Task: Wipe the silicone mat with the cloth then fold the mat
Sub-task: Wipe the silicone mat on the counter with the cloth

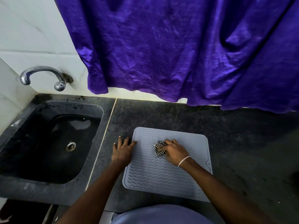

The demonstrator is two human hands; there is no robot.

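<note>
**Black-and-white checked cloth [159,148] gripped on the pale blue-grey silicone mat [161,177]**

The square mat, ribbed with wavy ridges, lies flat and unfolded on the dark speckled stone countertop [226,143], near its front edge and just right of a pale joint line [105,135] in the stone. The right hand [174,151] is on the upper middle of the mat with its fingers curled round the bunched cloth, pressing it against the ridges. A thin silver bracelet [183,160] circles that wrist. The right forearm crosses the mat's near right corner and hides part of it.

The left hand [122,151] lies flat with its fingers spread and straight. Most of it rests on the bare countertop beside the mat, and its thumb side touches the mat's left edge.

To the left, past the joint line, a dark rectangular stone sink [48,189] is sunk into the counter, with a round metal drain [70,146] in its bottom. A curved chrome tap [42,75] comes out of the white tiled wall [32,29] above it. A large crumpled purple curtain [178,46] hangs behind the counter, its hem reaching the back edge, well apart from the mat. At the bottom of the view, a blue garment [161,214] on the person covers the counter's front edge.
</note>
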